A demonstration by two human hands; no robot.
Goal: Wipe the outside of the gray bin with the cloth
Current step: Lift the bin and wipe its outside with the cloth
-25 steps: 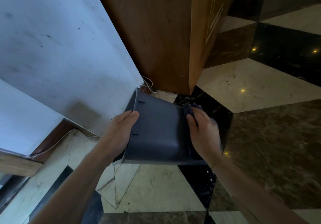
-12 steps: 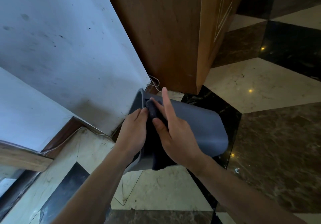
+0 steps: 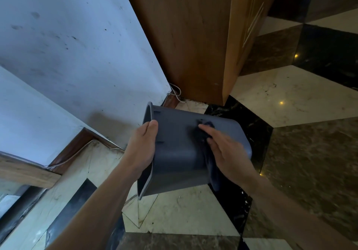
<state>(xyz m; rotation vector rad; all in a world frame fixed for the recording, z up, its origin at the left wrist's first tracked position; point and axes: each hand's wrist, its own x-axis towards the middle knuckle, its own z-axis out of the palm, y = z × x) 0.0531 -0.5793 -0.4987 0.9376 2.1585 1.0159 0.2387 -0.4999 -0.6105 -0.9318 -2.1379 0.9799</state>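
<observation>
The gray bin (image 3: 178, 152) is held on its side in the air, its open mouth pointing left and its bottom to the right. My left hand (image 3: 142, 149) grips the rim at the mouth, thumb on the outer wall. My right hand (image 3: 224, 151) presses a dark cloth (image 3: 201, 135) flat against the bin's upper outer wall, near the bottom end. The cloth bunches under my fingers and a tail of it hangs down below my palm. Most of the bin's inside is hidden.
A white scuffed wall (image 3: 77, 46) stands to the left with a brown skirting board (image 3: 77, 145). A wooden cabinet (image 3: 193, 36) rises just behind the bin, with a white cable (image 3: 176, 92) at its foot. Marble floor tiles (image 3: 290, 94) spread below and to the right.
My right hand has slid the cloth along the bin's outer wall from the rim end toward the bottom end. The bin has turned slightly in my left hand's grip.
</observation>
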